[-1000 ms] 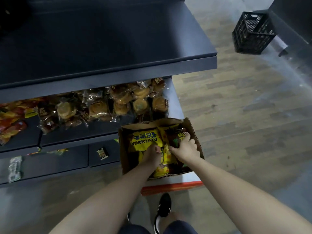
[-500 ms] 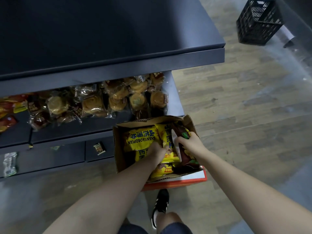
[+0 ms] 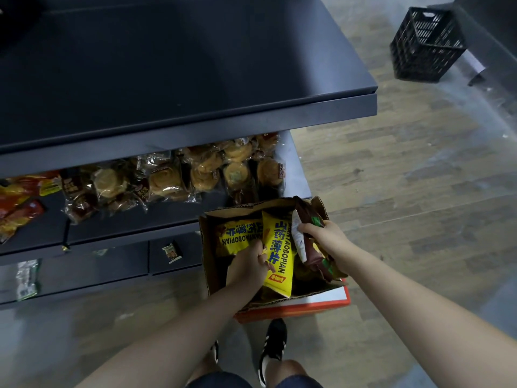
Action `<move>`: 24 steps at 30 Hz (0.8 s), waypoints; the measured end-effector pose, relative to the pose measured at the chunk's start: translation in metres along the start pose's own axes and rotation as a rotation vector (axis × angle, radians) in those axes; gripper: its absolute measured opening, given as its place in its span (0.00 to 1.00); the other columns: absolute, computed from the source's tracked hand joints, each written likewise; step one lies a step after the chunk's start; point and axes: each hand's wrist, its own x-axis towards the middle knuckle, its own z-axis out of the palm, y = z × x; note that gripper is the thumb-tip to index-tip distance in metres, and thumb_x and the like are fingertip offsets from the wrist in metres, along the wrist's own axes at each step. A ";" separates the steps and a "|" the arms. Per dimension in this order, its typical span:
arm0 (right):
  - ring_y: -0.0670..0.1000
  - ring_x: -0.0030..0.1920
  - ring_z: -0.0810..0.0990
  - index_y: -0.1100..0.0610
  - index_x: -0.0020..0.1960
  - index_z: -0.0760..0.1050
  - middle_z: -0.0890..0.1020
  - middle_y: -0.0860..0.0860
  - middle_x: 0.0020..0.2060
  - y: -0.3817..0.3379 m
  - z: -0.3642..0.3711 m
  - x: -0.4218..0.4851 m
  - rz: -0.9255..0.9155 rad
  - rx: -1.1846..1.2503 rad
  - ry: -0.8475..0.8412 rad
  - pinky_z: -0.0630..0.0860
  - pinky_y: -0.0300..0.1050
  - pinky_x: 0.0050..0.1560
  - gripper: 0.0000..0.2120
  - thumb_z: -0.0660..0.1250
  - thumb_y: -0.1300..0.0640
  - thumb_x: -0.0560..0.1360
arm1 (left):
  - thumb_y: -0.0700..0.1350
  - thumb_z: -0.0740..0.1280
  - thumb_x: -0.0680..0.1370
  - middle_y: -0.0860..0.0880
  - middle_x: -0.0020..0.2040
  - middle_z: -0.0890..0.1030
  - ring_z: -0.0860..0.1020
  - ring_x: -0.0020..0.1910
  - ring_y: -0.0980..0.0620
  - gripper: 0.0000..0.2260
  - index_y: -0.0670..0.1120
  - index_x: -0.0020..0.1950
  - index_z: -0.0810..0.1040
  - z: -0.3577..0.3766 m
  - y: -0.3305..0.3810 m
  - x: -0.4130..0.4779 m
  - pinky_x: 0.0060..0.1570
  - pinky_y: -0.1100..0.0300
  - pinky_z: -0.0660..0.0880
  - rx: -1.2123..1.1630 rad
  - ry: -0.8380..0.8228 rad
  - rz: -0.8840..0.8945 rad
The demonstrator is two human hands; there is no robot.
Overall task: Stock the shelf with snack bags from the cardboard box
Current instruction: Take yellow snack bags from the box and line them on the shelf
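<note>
An open cardboard box (image 3: 212, 278) stands on a red-edged platform beside the dark shelf unit. Inside, my left hand (image 3: 247, 264) grips a yellow snack bag (image 3: 278, 256) printed SHANYAOBOPIAN and has it tipped up on end. Another yellow bag (image 3: 237, 238) lies flat in the box behind it. My right hand (image 3: 321, 233) holds a dark brown bag (image 3: 312, 247) with green marks and a white back panel, raised at the box's right side. The dark shelf (image 3: 117, 231) next to the box carries clear-wrapped pastries (image 3: 201, 170).
A wide dark top shelf (image 3: 167, 71) overhangs the pastry shelf. Red and yellow packets (image 3: 19, 200) lie at the far left. A small packet (image 3: 171, 251) and a clear wrapper (image 3: 26, 278) sit on the lowest ledge. A black plastic crate (image 3: 426, 44) stands on the wooden floor, far right.
Both hands have lifted their bags: the yellow bag now stands upright in my left hand, and the dark brown bag has risen higher in my right. The view has shifted slightly.
</note>
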 end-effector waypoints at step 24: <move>0.60 0.51 0.83 0.59 0.58 0.80 0.83 0.59 0.52 -0.035 0.017 -0.050 0.192 0.390 -0.405 0.77 0.58 0.58 0.33 0.78 0.41 0.60 | 0.30 0.65 0.75 0.44 0.65 0.75 0.74 0.64 0.43 0.33 0.55 0.72 0.59 -0.069 0.007 -0.021 0.59 0.43 0.74 -0.789 -0.533 -0.196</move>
